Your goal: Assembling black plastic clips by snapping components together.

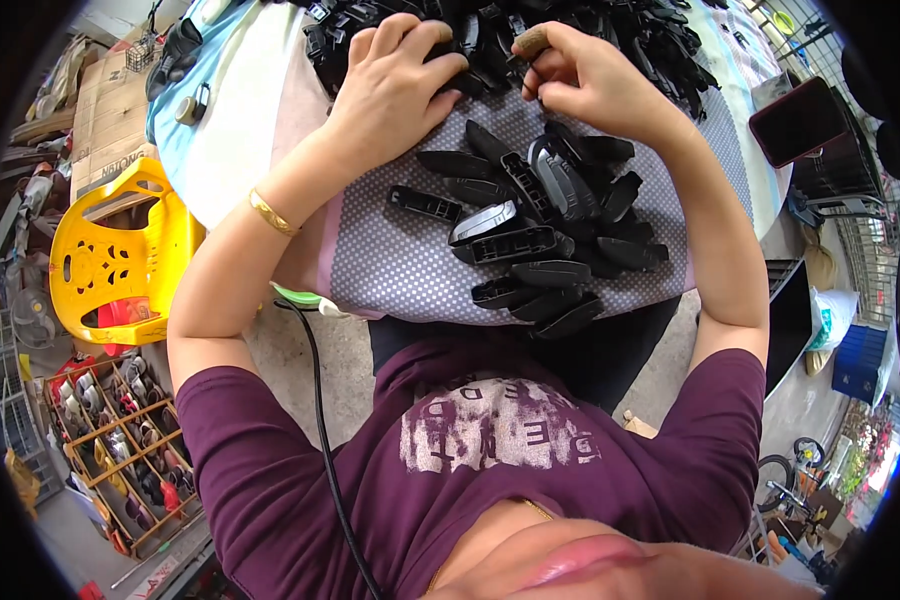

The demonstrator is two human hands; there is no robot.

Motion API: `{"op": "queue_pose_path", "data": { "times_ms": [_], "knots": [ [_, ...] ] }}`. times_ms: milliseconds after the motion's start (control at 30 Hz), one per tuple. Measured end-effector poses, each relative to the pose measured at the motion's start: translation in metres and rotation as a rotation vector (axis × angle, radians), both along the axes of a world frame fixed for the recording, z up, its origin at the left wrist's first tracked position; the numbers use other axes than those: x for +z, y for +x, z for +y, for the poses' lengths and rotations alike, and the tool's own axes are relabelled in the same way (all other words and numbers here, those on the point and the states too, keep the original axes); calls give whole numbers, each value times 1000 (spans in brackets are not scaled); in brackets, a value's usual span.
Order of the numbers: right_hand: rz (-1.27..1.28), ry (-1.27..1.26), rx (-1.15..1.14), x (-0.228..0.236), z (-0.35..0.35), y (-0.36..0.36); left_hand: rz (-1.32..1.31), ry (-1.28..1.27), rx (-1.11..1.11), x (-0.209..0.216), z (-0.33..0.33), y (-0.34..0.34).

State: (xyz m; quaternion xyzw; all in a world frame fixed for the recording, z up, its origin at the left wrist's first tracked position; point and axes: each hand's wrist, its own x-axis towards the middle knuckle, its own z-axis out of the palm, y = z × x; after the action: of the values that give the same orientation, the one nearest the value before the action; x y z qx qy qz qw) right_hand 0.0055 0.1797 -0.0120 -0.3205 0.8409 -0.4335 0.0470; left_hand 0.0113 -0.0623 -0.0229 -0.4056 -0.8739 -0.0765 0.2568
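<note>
At the far left of the frame a yellow plastic stool stood on the floor, with a wooden rack of shoes below it and cardboard boxes above. A black cable ran down from the table edge, past the person's maroon shirt.

Left of centre at the top, the left hand lay palm down on the big heap of black plastic parts, fingers curled over several of them (pressing more than gripping, as far as could be told). Just to its right the right hand was clenched, thumb and forefinger pinching something small and dark; what exactly, I could not tell.

Below the hands a smaller pile of black parts lay on the dotted cloth. The work would likely go best with the left hand steadying the heap while the right picked one piece free. The loose pile crowded the forearms and could slide off the near edge. At the right, a dark red phone rested on the table rim.
</note>
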Motion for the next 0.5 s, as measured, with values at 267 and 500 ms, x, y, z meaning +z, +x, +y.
{"op": "queue_pose_path", "data": {
  "times_ms": [267,500],
  "knots": [
    [-343,-567,-206,18,-2,4,-403,513,35,45,40,-4],
    [57,-464,-272,0,-6,5,-755,902,-174,18,44,-18]
  ]
}}
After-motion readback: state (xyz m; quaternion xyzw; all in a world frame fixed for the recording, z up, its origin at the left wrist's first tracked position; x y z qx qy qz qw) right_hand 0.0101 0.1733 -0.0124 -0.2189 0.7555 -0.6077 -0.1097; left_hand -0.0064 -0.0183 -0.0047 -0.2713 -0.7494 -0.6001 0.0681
